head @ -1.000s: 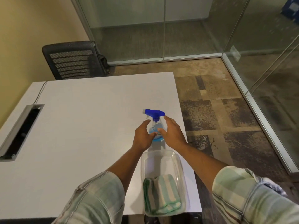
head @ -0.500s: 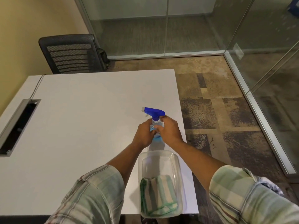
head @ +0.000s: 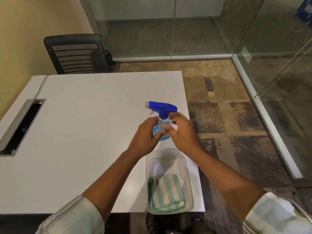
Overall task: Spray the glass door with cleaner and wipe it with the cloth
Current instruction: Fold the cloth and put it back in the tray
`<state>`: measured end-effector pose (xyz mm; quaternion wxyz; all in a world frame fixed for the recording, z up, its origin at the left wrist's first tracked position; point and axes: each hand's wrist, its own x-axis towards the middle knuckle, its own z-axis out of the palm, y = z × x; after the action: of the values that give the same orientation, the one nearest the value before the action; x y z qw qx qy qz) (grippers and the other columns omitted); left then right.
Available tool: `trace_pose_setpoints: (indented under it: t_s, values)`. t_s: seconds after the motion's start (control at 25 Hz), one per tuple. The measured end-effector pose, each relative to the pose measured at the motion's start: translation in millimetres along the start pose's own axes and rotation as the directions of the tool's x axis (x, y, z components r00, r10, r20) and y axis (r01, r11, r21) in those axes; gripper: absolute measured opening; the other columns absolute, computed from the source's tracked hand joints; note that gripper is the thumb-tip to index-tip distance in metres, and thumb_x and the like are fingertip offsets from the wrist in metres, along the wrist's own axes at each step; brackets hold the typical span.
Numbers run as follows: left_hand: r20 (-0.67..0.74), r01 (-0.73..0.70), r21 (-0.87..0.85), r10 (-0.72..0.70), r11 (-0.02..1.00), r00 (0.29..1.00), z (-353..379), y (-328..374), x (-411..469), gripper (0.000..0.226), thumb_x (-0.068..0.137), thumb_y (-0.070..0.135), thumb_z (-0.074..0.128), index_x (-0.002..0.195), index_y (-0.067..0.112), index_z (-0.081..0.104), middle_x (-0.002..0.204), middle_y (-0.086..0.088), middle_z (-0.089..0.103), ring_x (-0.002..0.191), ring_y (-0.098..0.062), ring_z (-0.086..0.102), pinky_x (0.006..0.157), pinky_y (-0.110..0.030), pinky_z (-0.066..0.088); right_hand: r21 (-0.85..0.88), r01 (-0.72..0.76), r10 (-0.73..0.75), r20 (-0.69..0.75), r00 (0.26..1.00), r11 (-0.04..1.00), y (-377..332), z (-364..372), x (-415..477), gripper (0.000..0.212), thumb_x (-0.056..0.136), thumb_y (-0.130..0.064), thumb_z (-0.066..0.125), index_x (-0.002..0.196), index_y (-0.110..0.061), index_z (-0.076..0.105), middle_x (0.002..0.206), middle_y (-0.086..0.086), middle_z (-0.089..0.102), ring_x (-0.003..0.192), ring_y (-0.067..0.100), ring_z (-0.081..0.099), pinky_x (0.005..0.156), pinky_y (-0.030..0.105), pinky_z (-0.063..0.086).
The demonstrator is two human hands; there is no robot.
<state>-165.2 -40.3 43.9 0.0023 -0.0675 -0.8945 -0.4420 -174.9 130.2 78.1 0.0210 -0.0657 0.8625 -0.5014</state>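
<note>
— Where do we have the bottle (head: 161, 128)?

— Just beyond the tub (head: 184, 166), upright, with its blue spray head pointing left. We can't tell whether its base touches the table (head: 84, 132) under the tub.

— And our hands?

— Our left hand (head: 146, 137) wraps the bottle's left side, fingers curled round the body. Our right hand (head: 184, 134) grips it from the right, thumb on the front and fingers curled by the neck.

— The cloth (head: 166, 193)?

— Folded, striped green and white, lying in the tub's near end. Neither hand touches it.

— And the glass (head: 285, 78)?

— Well apart from the tub, to its right and beyond it, the panels meeting at a corner. We can't tell which panel is the door. A chair (head: 76, 53) stands beyond the tub, far to its left.
</note>
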Motion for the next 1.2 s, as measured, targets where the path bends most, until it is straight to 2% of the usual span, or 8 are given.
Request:
trace_pose_setpoints:
  t_s: [0.12,0.28,0.48,0.6,0.72,0.88,1.0,1.2]
  values:
    - [0.008,0.015,-0.010,-0.015,1.000,1.000,-1,4,-21,0.031,0.102,0.029,0.073,0.129,0.016,0.065,0.118,0.003,0.072,0.102,-0.012,0.066,0.091,-0.014,0.047,-0.009,0.020,-0.020,0.008,1.000,1.000,-3,0,-20,0.039,0.099,-0.017,0.075,0.135,-0.008,0.063,0.121,-0.010,0.059,0.111,0.011,0.060,0.095,0.020,0.050]
    - [0.027,0.026,-0.038,-0.025,0.999,0.999,7,0,-49,0.031,0.100,0.028,0.074,0.129,0.019,0.066,0.117,0.007,0.072,0.106,-0.010,0.067,0.093,-0.016,0.050,-0.041,0.027,-0.027,-0.003,1.000,0.999,2,1,-51,0.036,0.097,-0.014,0.076,0.131,-0.005,0.066,0.119,-0.009,0.059,0.099,0.002,0.059,0.083,-0.003,0.042]
    - [0.081,0.039,-0.005,-0.039,0.999,0.996,25,-15,-74,0.029,0.099,0.031,0.075,0.125,0.021,0.068,0.113,0.006,0.072,0.103,-0.011,0.068,0.093,-0.029,0.056,-0.042,-0.001,0.002,0.029,1.000,0.999,24,11,-78,0.032,0.097,-0.010,0.075,0.128,-0.008,0.068,0.114,-0.009,0.061,0.099,-0.018,0.059,0.083,-0.004,0.040]
    - [0.116,0.086,0.003,-0.086,0.996,0.990,36,-22,-81,0.031,0.097,0.028,0.077,0.125,0.018,0.071,0.114,0.002,0.076,0.102,-0.015,0.070,0.091,-0.031,0.054,-0.058,-0.058,0.063,0.096,0.993,0.997,36,18,-86,0.036,0.098,-0.013,0.074,0.133,-0.011,0.066,0.116,-0.010,0.062,0.099,-0.002,0.061,0.082,-0.002,0.041]
    - [0.123,0.109,0.030,-0.112,0.994,0.986,45,-23,-84,0.030,0.097,0.020,0.078,0.126,0.016,0.072,0.116,-0.001,0.077,0.099,-0.010,0.066,0.089,-0.025,0.049,-0.066,-0.107,0.115,0.141,0.983,0.992,46,25,-90,0.040,0.100,-0.013,0.073,0.138,-0.014,0.063,0.120,-0.008,0.064,0.109,0.009,0.061,0.085,0.001,0.041]
    - [0.116,0.147,0.056,-0.153,0.988,0.981,56,-30,-86,0.029,0.098,0.017,0.077,0.126,0.011,0.072,0.115,-0.006,0.077,0.097,-0.012,0.064,0.081,-0.010,0.043,-0.076,-0.165,0.175,0.162,0.971,0.983,57,33,-92,0.042,0.101,-0.014,0.071,0.142,-0.016,0.060,0.128,-0.001,0.069,0.118,0.015,0.064,0.093,0.017,0.046]
    - [0.123,0.168,0.044,-0.172,0.985,0.977,62,-33,-87,0.030,0.098,0.017,0.077,0.128,0.010,0.072,0.120,-0.008,0.078,0.106,-0.021,0.071,0.088,-0.020,0.044,-0.096,-0.197,0.212,0.176,0.961,0.976,61,36,-94,0.041,0.103,-0.016,0.068,0.143,-0.015,0.059,0.127,-0.001,0.067,0.116,0.014,0.062,0.091,0.015,0.044]
    - [0.119,0.172,0.011,-0.172,0.985,0.978,66,-37,-87,0.033,0.100,0.018,0.076,0.133,0.014,0.070,0.125,-0.005,0.078,0.112,-0.019,0.071,0.096,-0.024,0.047,-0.112,-0.220,0.236,0.170,0.957,0.969,61,38,-93,0.040,0.105,-0.021,0.066,0.144,-0.015,0.058,0.127,-0.005,0.064,0.113,0.011,0.058,0.096,0.022,0.044]
